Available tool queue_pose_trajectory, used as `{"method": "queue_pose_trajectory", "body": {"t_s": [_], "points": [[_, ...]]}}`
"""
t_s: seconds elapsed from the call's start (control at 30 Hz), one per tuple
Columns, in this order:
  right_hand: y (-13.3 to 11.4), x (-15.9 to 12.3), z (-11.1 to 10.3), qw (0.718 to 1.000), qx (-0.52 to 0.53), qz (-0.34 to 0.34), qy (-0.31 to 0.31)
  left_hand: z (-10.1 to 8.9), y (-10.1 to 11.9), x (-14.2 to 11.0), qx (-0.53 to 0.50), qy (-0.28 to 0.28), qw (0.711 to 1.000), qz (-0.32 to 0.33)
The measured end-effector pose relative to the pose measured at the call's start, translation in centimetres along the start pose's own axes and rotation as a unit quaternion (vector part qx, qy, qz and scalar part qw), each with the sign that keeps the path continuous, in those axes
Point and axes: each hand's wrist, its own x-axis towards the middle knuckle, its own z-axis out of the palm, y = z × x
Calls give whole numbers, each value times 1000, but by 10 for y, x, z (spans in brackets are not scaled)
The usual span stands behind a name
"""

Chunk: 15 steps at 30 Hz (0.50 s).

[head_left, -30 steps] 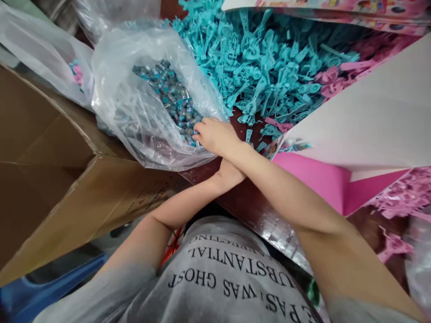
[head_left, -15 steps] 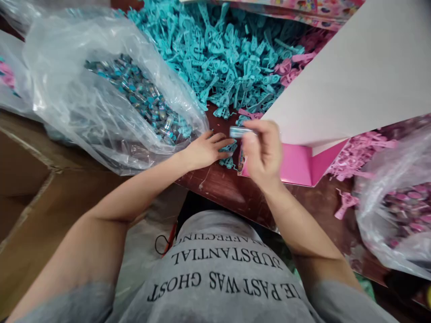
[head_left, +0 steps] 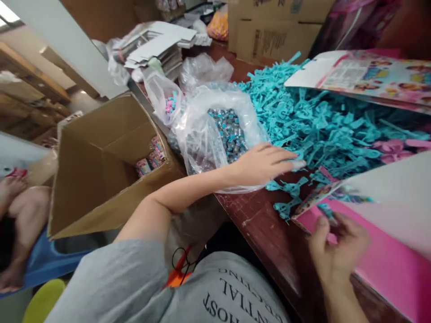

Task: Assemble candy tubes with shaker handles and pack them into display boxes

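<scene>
The bag point(head_left: 198, 143) is crinkled, glossy, see-through plastic; the turquoise clips point(head_left: 279, 112) look like smooth plastic; the carton point(head_left: 134, 202) is matt cardboard; the pink box point(head_left: 380, 260), smooth card; the tabletop point(head_left: 262, 233), glossy and scuffed; the T-shirt point(head_left: 117, 278), matt cloth.

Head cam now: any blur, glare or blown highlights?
Head view: right hand and the small tube in its fingers look soft, probably motion blur; head view: glints on the clear plastic bag, pale sheen on the red-brown table; head view: bright patch near-white at top left, far carton print too soft to read.
</scene>
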Motion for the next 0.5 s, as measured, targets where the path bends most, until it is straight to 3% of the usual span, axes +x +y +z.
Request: {"method": "queue_pose_trajectory", "body": {"t_s": [0.1,0.2,0.33,0.5], "points": [[-27,-8,7,999,16,-41,-3,-16,-30,-23,-28,-23,999,-40],[-51,-12,22,998,66,-11,16,1,-37,-21,-67,-84,993,37],[-55,-3,24,991,117,44,43,42,-19,14,-125,-135,977,107],[-54,-10,-12,991,100,74,46,68,-3,66,-140,-260,948,115]]}}
